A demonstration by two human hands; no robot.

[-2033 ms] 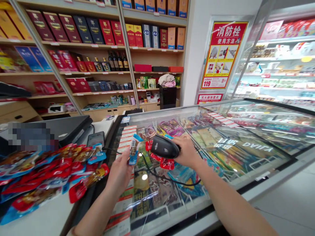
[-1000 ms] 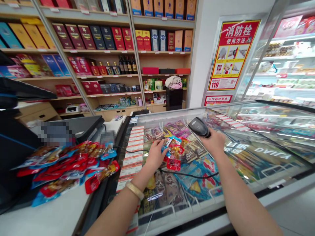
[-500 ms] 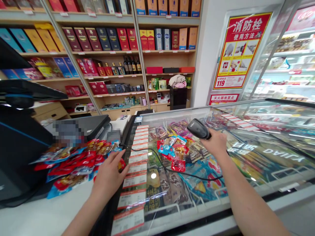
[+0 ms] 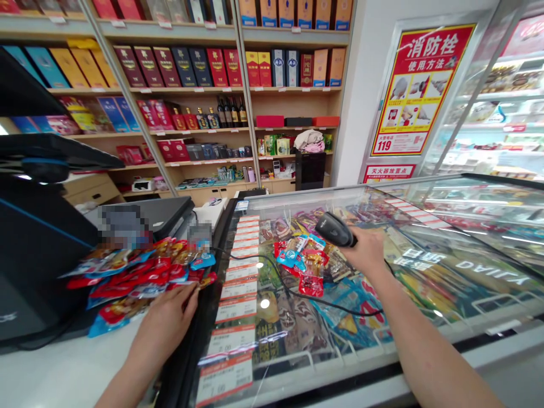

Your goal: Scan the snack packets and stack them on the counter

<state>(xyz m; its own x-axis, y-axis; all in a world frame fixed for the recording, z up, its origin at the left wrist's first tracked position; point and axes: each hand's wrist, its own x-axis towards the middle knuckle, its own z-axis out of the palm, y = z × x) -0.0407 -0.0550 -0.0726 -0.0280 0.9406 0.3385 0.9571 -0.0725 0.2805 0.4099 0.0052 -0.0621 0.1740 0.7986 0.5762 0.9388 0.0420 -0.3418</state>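
My right hand is wrapped around the handle of a black barcode scanner above the glass freezer top. Below the scanner head lies a small heap of red and blue snack packets on the glass. A black cable runs in a loop over the glass. At the left, my left hand touches the near edge of a larger pile of snack packets on the counter. Its thumb is a little apart from the fingers, and some fingertips are hidden against the packets.
The freezer with a glass lid holds packaged goods, and a strip of price labels runs down its left side. Black checkout equipment stands on the white counter. Shelves of boxed bottles line the back wall.
My left hand has drawn back leftward and down from the freezer edge to the pile's near side. The scanner has shifted slightly left and down in my right hand.
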